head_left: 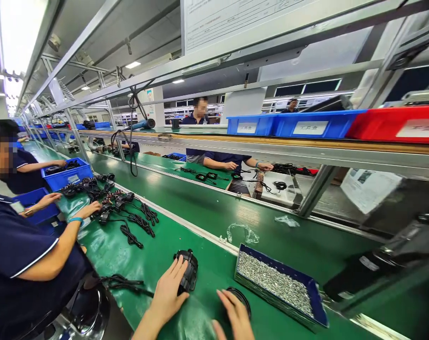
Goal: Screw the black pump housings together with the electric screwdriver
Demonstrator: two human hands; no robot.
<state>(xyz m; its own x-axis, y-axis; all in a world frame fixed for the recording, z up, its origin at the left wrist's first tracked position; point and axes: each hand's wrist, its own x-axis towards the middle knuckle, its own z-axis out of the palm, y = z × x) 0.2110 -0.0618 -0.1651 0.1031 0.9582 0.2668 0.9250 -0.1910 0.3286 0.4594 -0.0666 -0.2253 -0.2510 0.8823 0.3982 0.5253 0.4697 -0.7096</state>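
My left hand (168, 288) lies over the near side of a black ribbed housing (189, 271), fingers along it and thumb at its lower edge. The housing rests on the green work surface. A black cable (124, 283) leads toward this hand from the left; its end is hidden under the hand. Beside a black round ring-shaped part (242, 300) is my right hand (235, 314), thumb and fingers apart. Its fingers overlap the ring's left side in view; whether they touch it I cannot tell.
A blue tray (321, 302) of small metal screws or pins stands at right. Clear plastic wrap (243, 233) lies beyond it. At left, a co-worker's hands (89, 210) handle black cabled parts (118, 203) near a blue bin (67, 174). Bins line an overhead shelf (207, 141).
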